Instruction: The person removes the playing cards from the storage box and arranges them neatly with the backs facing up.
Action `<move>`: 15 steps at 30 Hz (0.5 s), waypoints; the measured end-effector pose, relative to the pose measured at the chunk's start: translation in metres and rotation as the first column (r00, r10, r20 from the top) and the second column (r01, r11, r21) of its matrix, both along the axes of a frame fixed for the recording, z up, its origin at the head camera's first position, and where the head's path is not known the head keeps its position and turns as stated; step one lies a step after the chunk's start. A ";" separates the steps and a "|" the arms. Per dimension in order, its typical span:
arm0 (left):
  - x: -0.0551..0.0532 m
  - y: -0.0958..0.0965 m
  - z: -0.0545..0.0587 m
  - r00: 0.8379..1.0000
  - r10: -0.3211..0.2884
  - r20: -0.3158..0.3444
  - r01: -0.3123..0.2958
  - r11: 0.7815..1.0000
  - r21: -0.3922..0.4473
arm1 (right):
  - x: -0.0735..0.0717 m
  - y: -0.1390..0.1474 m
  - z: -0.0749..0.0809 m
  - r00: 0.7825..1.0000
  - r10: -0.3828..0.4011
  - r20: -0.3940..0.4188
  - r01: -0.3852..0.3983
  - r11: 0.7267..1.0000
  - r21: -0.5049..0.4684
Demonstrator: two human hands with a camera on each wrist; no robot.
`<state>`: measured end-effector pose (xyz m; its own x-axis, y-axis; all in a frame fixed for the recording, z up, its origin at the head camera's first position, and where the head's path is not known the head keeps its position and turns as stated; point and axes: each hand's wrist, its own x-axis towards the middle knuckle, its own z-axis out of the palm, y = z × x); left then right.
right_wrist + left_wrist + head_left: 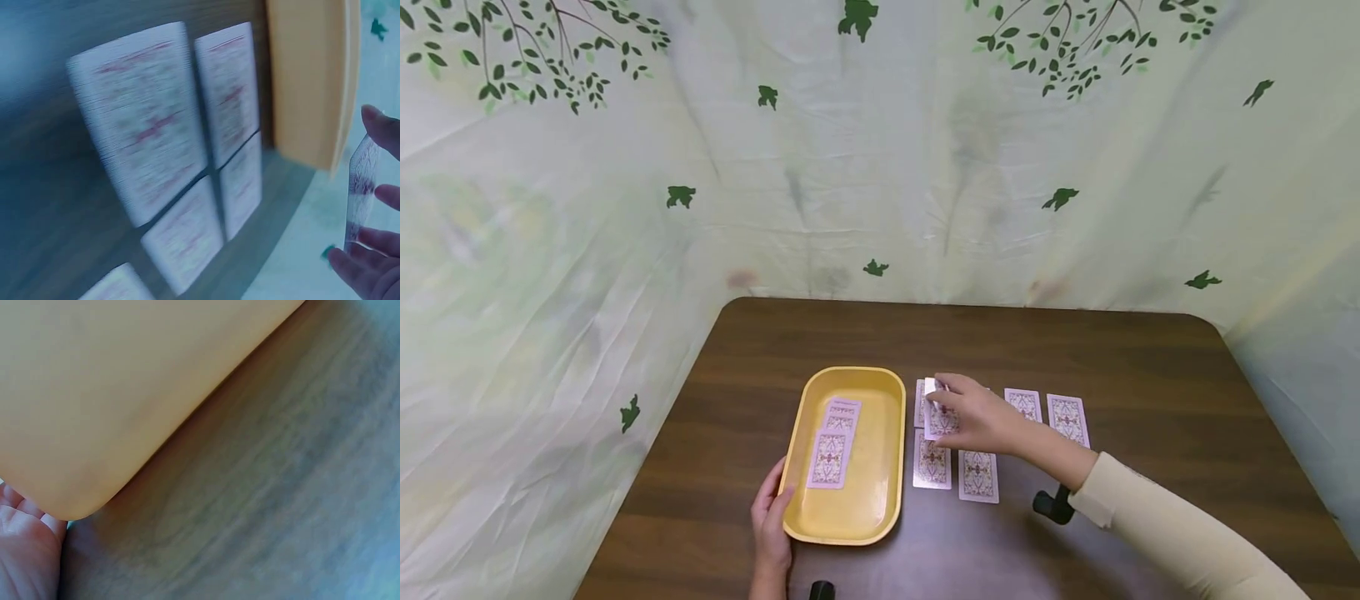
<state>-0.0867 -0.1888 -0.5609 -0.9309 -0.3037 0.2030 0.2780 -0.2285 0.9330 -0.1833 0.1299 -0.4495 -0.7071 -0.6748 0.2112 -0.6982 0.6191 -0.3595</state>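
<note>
My left hand [771, 517] grips the lower left edge of a yellow tray [865, 512], its thumb at the rim. In the left wrist view, part of the palm and fingers shows by the tray's corner. Inside the tray several patterned playing cards [828, 460] overlap, backs up. My right hand [992, 423] pinches one playing card [361, 194] between thumb and fingers, lifted over the cards on the table. Below it lie two face-down cards, a left one [932, 467] and a right one [978, 479]. The hand partly covers the upper row.
Farther right in the upper row lie two more cards, one [1024, 403] beside the other [1067, 417]. The brown wooden table [1150, 400] ends at a leaf-printed curtain [925, 167]. A black wrist device [1054, 505] sits under the right wrist.
</note>
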 end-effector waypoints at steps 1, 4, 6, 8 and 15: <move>0.000 0.000 0.000 1.000 -0.003 -0.002 0.003 1.000 -0.002 | 0.002 0.007 -0.002 1.000 -0.010 0.003 0.010 1.000 -0.001; -0.001 -0.001 0.001 1.000 -0.010 -0.010 0.010 1.000 -0.001 | 0.009 0.028 -0.008 1.000 -0.023 -0.005 0.023 1.000 -0.005; -0.001 -0.001 0.001 1.000 -0.006 -0.014 0.006 1.000 -0.002 | 0.014 0.041 -0.014 1.000 -0.023 -0.015 0.023 1.000 -0.004; -0.001 -0.001 0.001 1.000 -0.005 -0.013 0.005 1.000 -0.001 | 0.020 0.052 -0.021 0.999 -0.026 -0.021 0.026 1.000 -0.007; 0.000 -0.001 -0.001 1.000 -0.007 -0.005 0.007 1.000 0.006 | 0.045 0.084 -0.049 0.998 -0.068 -0.015 0.067 0.997 -0.041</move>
